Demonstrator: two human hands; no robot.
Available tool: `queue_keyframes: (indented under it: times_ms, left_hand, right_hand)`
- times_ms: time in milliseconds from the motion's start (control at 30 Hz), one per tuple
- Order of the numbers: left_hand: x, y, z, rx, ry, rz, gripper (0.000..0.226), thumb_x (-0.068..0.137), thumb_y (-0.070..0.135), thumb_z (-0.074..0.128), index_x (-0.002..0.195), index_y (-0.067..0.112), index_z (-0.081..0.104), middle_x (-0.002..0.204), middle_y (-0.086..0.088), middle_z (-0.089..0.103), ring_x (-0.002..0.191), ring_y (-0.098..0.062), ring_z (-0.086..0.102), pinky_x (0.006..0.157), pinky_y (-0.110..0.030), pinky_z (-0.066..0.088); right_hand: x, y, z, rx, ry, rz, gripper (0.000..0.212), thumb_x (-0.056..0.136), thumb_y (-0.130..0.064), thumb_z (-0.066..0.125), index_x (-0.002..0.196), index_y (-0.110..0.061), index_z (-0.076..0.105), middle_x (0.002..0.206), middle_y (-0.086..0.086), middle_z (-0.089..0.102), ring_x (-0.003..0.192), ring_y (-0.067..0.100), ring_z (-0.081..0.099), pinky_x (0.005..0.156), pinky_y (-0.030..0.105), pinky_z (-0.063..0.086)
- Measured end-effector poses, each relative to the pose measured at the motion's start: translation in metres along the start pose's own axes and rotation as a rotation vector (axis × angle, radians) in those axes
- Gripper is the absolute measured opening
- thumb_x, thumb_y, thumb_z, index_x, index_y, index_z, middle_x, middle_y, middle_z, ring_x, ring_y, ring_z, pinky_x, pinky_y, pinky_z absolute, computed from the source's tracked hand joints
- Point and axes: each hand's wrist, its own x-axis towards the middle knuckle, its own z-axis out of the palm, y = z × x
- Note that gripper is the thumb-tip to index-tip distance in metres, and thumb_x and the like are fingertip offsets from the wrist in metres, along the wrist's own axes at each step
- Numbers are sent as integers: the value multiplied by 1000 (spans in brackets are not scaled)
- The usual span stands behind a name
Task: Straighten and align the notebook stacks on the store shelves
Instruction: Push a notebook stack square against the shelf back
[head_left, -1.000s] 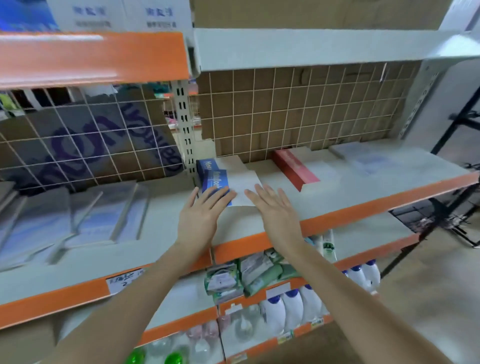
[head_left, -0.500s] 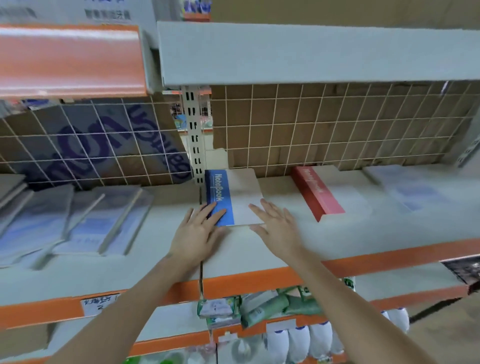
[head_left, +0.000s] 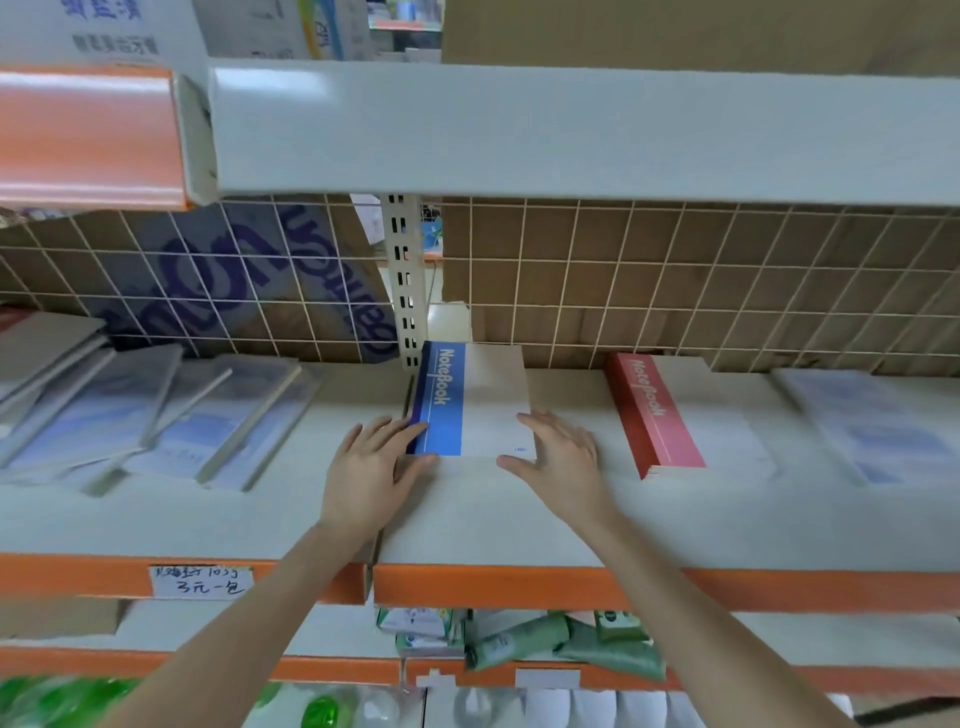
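Notebooks with a blue spine (head_left: 470, 402) sit in a stack at the middle of the shelf (head_left: 519, 519), at 12 o'clock from the person, back edge close to the wire grid (head_left: 675, 280). Both hands frame the stack's near end. The left hand (head_left: 374, 470) lies at the stack's 7 o'clock corner, fingers straight and slightly spread, fingertips touching the blue spine and thumb along the front edge. The right hand (head_left: 563, 460) lies at the 5 o'clock corner, fingers straight and loosely spread, tips against the right edge and thumb at the front edge. Neither hand curls round anything; both press flat.

Judging by this, the step in hand is squaring the blue stack between the two palms. It looks nearly true already, its sides roughly parallel to the upright post (head_left: 405, 280) behind it.

At 2 o'clock a red stack (head_left: 657, 415) lies well apart from the blue one, and beyond it at 3 o'clock a pale stack (head_left: 872, 421) lies blurred. At 9 to 10 o'clock grey notebooks (head_left: 156, 415) lie fanned and overlapping, plainly untidy.

The next move probably calls for a last light squeeze from both sides, then lifting the hands off without dragging the top cover, and shifting to one of the neighbouring stacks. The fanned ones will need gathering, not just a nudge.
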Motion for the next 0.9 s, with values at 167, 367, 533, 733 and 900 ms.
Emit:
queue_keyframes:
  times_ms: [167, 367, 533, 733, 900]
  left_hand:
    - [3, 0, 2, -17, 9, -3, 78, 89, 67, 20, 111, 11, 70, 116, -7, 67, 111, -27, 61, 98, -46, 43]
    - [4, 0, 3, -81, 65, 10, 83, 86, 71, 20, 111, 10, 70, 115, -8, 67, 112, -24, 61, 102, -46, 37]
    - [5, 2, 2, -21, 72, 25, 88, 85, 73, 13, 111, 11, 70, 113, -8, 68, 110, -24, 63, 103, -47, 35]
    - [2, -1, -2, 147, -65, -20, 103, 72, 83, -2, 145, 19, 33, 147, -5, 39, 140, -23, 28, 115, -43, 14]
    - [-31, -15, -10, 163, -17, -192, 80, 86, 72, 12, 150, 24, 16, 157, -2, 17, 145, -20, 9, 117, -40, 1]
  right_hand:
    - [7, 5, 0, 21, -34, 0, 66, 79, -52, 67, 137, -27, 47, 147, -7, 40, 140, 8, 25, 109, 28, 8]
    - [9, 7, -1, 28, -87, -9, 68, 80, -53, 65, 140, -29, 43, 151, -7, 34, 143, 7, 18, 113, 34, 4]
    - [9, 6, -3, 44, -110, -1, 69, 81, -52, 64, 142, -29, 40, 153, -6, 32, 143, 8, 16, 114, 37, 1]
    - [10, -2, -13, -33, -205, -11, 82, 81, -55, 63, 148, -29, 25, 158, -4, 18, 146, 12, 6, 113, 41, 1]
    - [8, -31, -20, -42, -29, -183, 73, 87, -48, 59, 147, -23, 28, 158, -4, 18, 146, 12, 8, 113, 39, 0]
